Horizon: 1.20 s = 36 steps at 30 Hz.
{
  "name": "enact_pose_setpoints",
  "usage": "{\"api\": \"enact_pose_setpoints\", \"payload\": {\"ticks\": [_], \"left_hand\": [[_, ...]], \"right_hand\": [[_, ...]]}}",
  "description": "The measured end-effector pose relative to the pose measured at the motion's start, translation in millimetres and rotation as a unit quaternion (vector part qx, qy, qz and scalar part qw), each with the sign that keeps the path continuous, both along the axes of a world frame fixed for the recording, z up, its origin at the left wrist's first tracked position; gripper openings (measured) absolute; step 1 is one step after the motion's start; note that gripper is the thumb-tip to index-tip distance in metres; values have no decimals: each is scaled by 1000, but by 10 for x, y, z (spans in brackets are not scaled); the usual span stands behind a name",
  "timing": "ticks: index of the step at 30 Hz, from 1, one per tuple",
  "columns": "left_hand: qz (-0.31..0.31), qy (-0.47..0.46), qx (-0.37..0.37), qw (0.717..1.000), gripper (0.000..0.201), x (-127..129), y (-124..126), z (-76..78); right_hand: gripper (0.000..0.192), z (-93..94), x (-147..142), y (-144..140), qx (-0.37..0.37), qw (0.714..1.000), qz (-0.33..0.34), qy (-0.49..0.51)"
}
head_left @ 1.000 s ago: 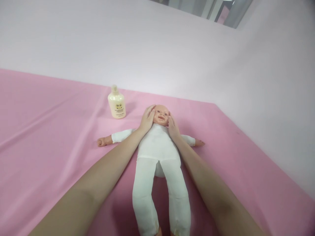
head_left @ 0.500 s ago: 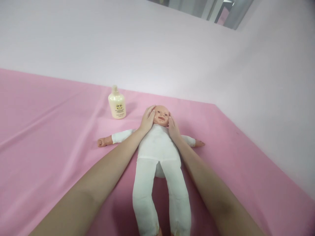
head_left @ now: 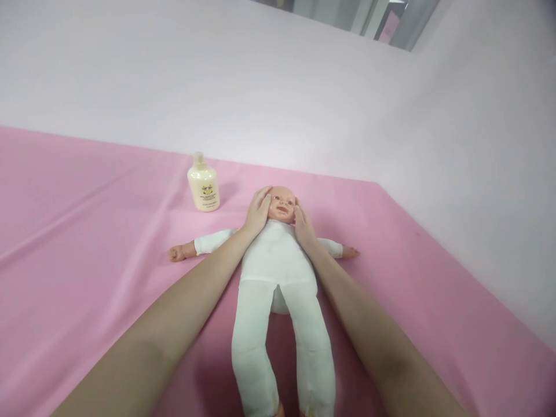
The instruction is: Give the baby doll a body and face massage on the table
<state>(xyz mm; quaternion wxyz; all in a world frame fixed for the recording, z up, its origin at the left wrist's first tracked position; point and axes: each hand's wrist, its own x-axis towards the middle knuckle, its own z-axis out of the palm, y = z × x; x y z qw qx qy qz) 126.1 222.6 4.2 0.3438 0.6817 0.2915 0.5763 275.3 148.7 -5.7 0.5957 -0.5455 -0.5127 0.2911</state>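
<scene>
A baby doll (head_left: 278,255) in a white cloth body lies on its back, its feet toward me and its arms spread. My left hand (head_left: 259,211) rests along the left side of the doll's head (head_left: 282,205), with its fingers stretched out and flat. Against the opposite cheek lies my right hand (head_left: 304,225), also with extended fingers, partly hidden behind the head. Between them the two palms frame the doll's face. My forearms run along both sides of its body and cross over its arms.
A cream-coloured bottle (head_left: 204,184) with a printed label stands upright beyond the doll's arm on the left. Under everything lies a pink cloth (head_left: 108,202) with some creases. A pale wall or panel (head_left: 217,81) rises behind it, with a grey opening at the top.
The whole view has shifted slightly, so the doll and bottle appear a little farther left. Both hands stay at the sides of the doll's head, with hardly any visible movement.
</scene>
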Motion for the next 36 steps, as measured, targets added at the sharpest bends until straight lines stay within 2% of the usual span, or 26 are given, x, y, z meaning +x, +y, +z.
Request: {"api": "enact_pose_setpoints", "payload": {"ticks": [36], "left_hand": [[0,6,-4,1000,40,-2,-11,10]], "right_hand": [[60,-7,11,10,-19,1000,-19,-1]]}}
